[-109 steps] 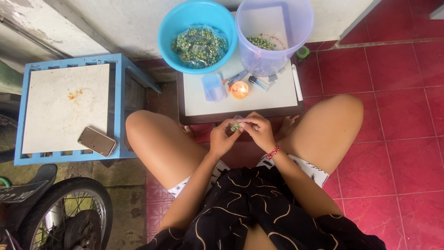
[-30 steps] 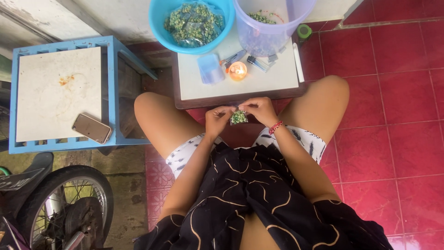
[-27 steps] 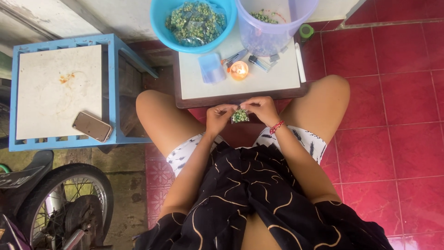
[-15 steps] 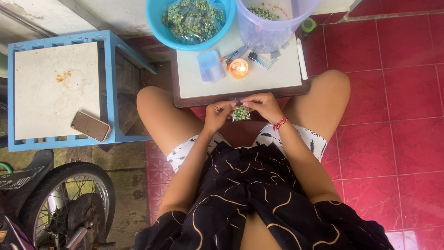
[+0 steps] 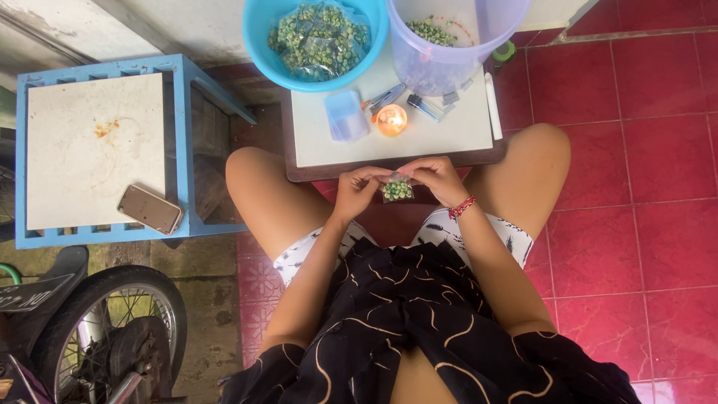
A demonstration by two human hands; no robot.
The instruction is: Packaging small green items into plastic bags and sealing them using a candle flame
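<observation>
Small clear bag of green peas (image 5: 396, 189) hangs between both hands, just near of the low table (image 5: 449, 138). Left hand (image 5: 354, 191) and right hand (image 5: 440, 178) each pinch a top corner, fingers closed on the plastic. Likely light, floppy, slick film; grip best at the top edge. Lit candle (image 5: 391, 120) far of it, blue bowl (image 5: 262, 45) beyond.

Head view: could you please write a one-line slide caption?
Both hands, left hand and right hand, pinch a small clear packet of green peas before a lit candle.
</observation>
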